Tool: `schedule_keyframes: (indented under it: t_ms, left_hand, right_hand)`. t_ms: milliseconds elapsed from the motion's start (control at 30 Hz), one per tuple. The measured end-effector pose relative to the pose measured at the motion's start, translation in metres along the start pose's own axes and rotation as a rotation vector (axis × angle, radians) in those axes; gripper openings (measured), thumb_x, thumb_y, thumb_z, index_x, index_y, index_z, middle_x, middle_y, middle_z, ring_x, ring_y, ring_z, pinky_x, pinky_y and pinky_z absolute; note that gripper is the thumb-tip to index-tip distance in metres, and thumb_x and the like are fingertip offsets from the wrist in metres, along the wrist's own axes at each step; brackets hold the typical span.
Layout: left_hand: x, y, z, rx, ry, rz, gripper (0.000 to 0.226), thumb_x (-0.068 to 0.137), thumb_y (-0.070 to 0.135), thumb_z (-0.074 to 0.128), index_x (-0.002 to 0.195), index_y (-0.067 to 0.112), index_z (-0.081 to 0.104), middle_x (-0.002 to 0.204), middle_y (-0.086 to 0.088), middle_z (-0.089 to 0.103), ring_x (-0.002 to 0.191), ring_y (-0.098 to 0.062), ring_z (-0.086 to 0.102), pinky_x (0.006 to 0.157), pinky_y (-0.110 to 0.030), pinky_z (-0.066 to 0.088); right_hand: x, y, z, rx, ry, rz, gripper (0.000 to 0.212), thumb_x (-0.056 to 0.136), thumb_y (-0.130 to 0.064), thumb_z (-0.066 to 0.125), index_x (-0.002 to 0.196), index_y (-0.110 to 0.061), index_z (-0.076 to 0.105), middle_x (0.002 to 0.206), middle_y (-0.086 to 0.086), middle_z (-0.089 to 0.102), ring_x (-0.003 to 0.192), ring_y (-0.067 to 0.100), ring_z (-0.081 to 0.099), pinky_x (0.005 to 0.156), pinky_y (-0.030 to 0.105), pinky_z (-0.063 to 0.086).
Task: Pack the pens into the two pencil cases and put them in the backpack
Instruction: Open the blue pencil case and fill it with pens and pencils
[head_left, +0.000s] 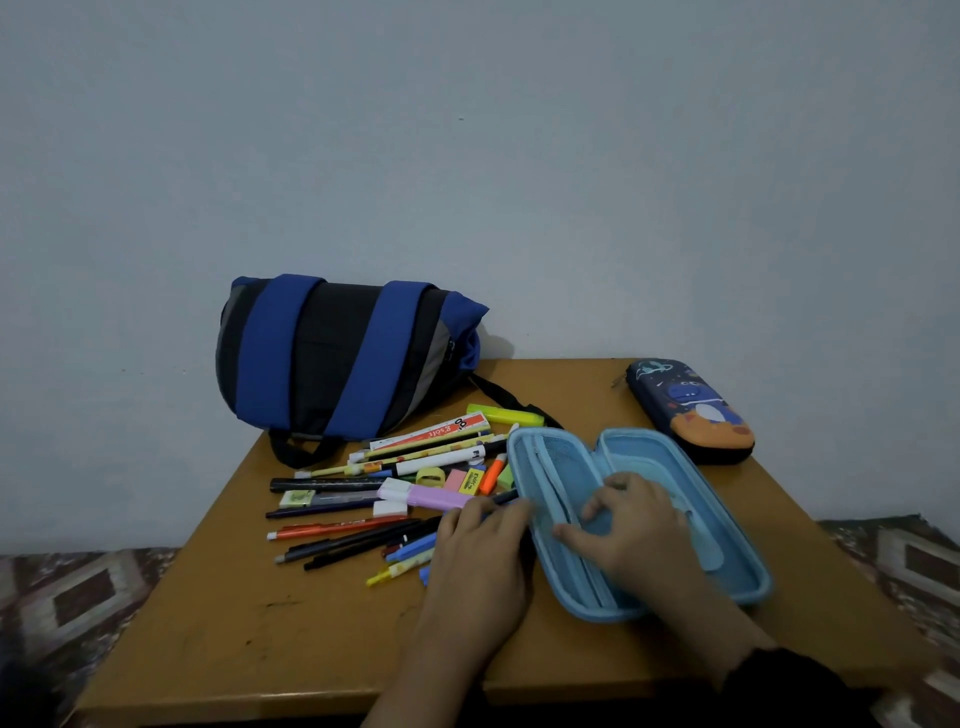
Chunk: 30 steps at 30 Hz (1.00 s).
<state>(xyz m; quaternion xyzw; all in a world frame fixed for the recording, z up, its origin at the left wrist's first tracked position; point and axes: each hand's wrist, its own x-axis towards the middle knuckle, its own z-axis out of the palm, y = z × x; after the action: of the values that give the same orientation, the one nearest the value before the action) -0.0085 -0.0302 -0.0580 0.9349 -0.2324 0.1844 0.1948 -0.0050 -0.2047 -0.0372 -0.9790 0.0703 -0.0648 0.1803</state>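
Note:
A light blue pencil case lies open on the table, both halves facing up. My right hand rests inside it, fingertips pressing on the lining by the middle divider. My left hand lies at the case's left edge over the loose pens and grips a dark pen whose tip points toward the case. A second pencil case, dark blue with a cartoon print, sits zipped at the back right. The blue and black backpack lies on its side at the back left against the wall.
The wooden table also holds a yellow highlighter, a ruler, a purple marker and small erasers between the backpack and the open case. A patterned carpet covers the floor around.

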Motion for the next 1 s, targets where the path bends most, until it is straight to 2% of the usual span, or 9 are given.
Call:
schedule_keyframes:
  t_ms: [100, 233, 367, 467, 533, 633, 733, 833, 1000]
  left_hand:
    - [0.0, 0.0, 0.0, -0.027, -0.011, -0.076, 0.03, 0.097, 0.026, 0.041, 0.126, 0.028, 0.05, 0.128, 0.014, 0.051, 0.127, -0.013, 0.035, 0.103, -0.029, 0.027]
    - [0.0, -0.006, 0.008, 0.067, -0.063, -0.063, 0.019, 0.083, 0.024, 0.059, 0.098, 0.026, 0.07, 0.107, 0.01, 0.068, 0.111, -0.016, 0.056, 0.09, -0.035, 0.046]
    - [0.001, -0.004, 0.006, 0.09, -0.025, -0.008, 0.023, 0.086, 0.025, 0.055, 0.103, 0.026, 0.07, 0.11, 0.009, 0.066, 0.114, -0.017, 0.055, 0.093, -0.037, 0.046]
    - [0.003, -0.005, 0.01, 0.077, -0.027, -0.016, 0.03, 0.097, 0.029, 0.045, 0.122, 0.026, 0.061, 0.129, 0.009, 0.056, 0.128, -0.015, 0.04, 0.104, -0.036, 0.033]
    - [0.004, -0.005, 0.009, 0.087, -0.025, -0.004, 0.024, 0.092, 0.03, 0.056, 0.113, 0.03, 0.066, 0.12, 0.01, 0.061, 0.12, -0.016, 0.049, 0.096, -0.036, 0.041]
    - [0.007, -0.006, 0.014, 0.138, 0.007, 0.026, 0.02, 0.079, 0.034, 0.071, 0.099, 0.037, 0.069, 0.106, 0.013, 0.067, 0.106, -0.015, 0.06, 0.084, -0.034, 0.051]
    - [0.016, -0.002, 0.02, 0.173, -0.105, 0.12, 0.033, 0.096, 0.04, 0.042, 0.126, 0.039, 0.054, 0.145, 0.005, 0.045, 0.139, -0.025, 0.033, 0.112, -0.048, 0.023]
    - [0.032, -0.001, 0.021, 0.244, -0.205, 0.138, 0.044, 0.102, 0.043, 0.025, 0.146, 0.039, 0.029, 0.161, -0.001, 0.009, 0.148, -0.025, -0.006, 0.11, -0.046, -0.018]
    - [0.058, -0.009, 0.021, 0.348, -0.371, 0.054, 0.05, 0.101, 0.051, 0.016, 0.15, 0.038, 0.018, 0.162, -0.002, 0.005, 0.148, -0.025, -0.011, 0.112, -0.05, -0.018]
  right_hand:
    - [-0.006, 0.005, 0.007, 0.127, 0.054, -0.004, 0.026, 0.075, -0.061, 0.063, 0.076, -0.034, 0.06, 0.123, -0.01, 0.046, 0.127, 0.01, 0.035, 0.104, 0.041, 0.028]
    - [0.0, 0.007, 0.005, 0.22, 0.038, 0.052, 0.025, 0.083, -0.04, 0.061, 0.063, -0.026, 0.06, 0.114, -0.009, 0.056, 0.117, 0.012, 0.045, 0.1, 0.039, 0.03]
    - [-0.001, 0.011, 0.002, 0.567, 0.14, 0.094, 0.033, 0.086, -0.03, 0.058, 0.06, -0.012, 0.047, 0.064, 0.003, 0.05, 0.068, 0.024, 0.053, 0.067, 0.039, 0.043]
    - [-0.001, 0.017, 0.0, 0.75, 0.19, 0.138, 0.033, 0.09, -0.019, 0.056, 0.061, -0.012, 0.042, 0.062, 0.007, 0.042, 0.06, 0.021, 0.044, 0.059, 0.036, 0.038]
    - [0.001, 0.02, -0.002, 0.875, 0.199, 0.194, 0.03, 0.087, -0.027, 0.056, 0.062, -0.013, 0.045, 0.062, 0.011, 0.045, 0.058, 0.025, 0.047, 0.056, 0.042, 0.044]
    - [0.001, 0.024, -0.004, 1.092, 0.141, 0.293, 0.024, 0.093, -0.015, 0.053, 0.074, -0.001, 0.053, 0.066, 0.019, 0.052, 0.052, 0.026, 0.05, 0.043, 0.029, 0.043]
    - [0.001, 0.025, -0.004, 1.164, 0.123, 0.303, 0.023, 0.094, -0.012, 0.052, 0.073, -0.002, 0.055, 0.067, 0.019, 0.054, 0.051, 0.026, 0.051, 0.046, 0.027, 0.043]
    - [0.003, 0.026, 0.0, 1.146, 0.129, 0.309, 0.023, 0.092, -0.011, 0.052, 0.07, -0.004, 0.053, 0.063, 0.017, 0.053, 0.046, 0.023, 0.05, 0.044, 0.027, 0.042]
    - [0.003, 0.026, -0.001, 1.119, 0.133, 0.284, 0.022, 0.092, -0.011, 0.052, 0.072, -0.004, 0.056, 0.064, 0.016, 0.056, 0.046, 0.024, 0.051, 0.044, 0.027, 0.042]
